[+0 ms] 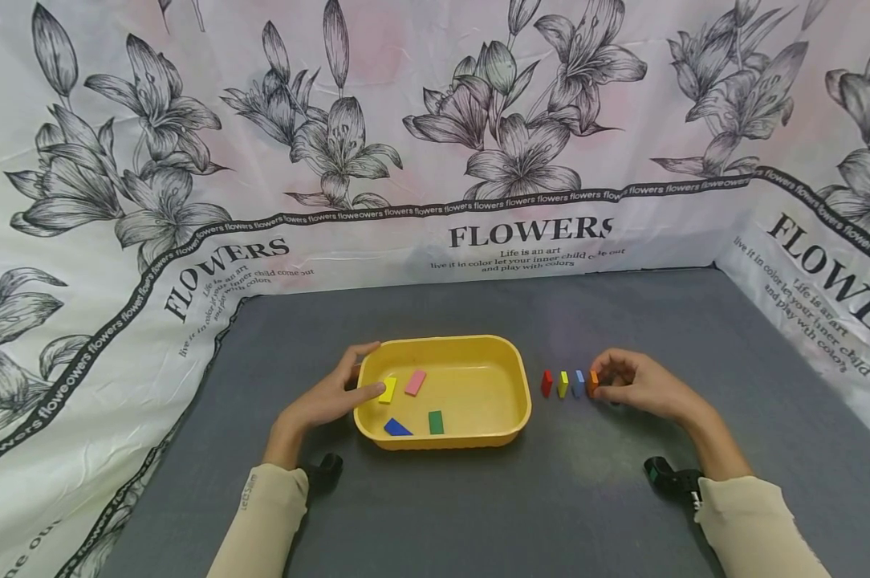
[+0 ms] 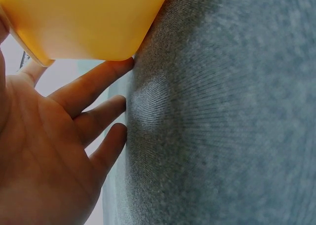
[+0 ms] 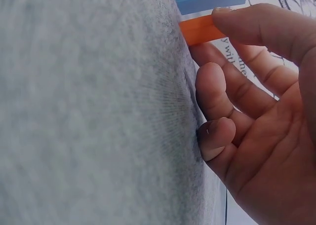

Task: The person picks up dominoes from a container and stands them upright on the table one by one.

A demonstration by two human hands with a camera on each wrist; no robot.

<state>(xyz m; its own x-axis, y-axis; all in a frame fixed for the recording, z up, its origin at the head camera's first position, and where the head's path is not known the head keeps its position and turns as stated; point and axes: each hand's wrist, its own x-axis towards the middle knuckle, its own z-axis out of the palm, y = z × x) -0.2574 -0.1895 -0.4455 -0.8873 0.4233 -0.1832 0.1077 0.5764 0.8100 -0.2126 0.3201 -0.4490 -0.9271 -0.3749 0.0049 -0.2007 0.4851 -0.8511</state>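
Observation:
My left hand (image 1: 323,399) grips the left end of a yellow plastic tray (image 1: 474,393), thumb over the rim and fingers outside. In the left wrist view, its lower fingers spread under and beside the tray wall (image 2: 89,25). To the tray's right, a short row of thin blocks stands upright: red (image 1: 546,383), yellow (image 1: 563,384), light blue (image 1: 579,384) and orange (image 1: 593,380). My right hand (image 1: 640,384) pinches the orange block at the row's right end. The right wrist view shows its thumb on the orange block (image 3: 200,31), beside the light blue block (image 3: 212,0).
Inside the tray lie a yellow block (image 1: 388,391), a pink block (image 1: 416,382), a blue triangular block (image 1: 397,428) and a green block (image 1: 436,422). A dark grey cloth (image 1: 493,514) covers the table. Flower-printed fabric (image 1: 377,257) hangs behind and along both sides.

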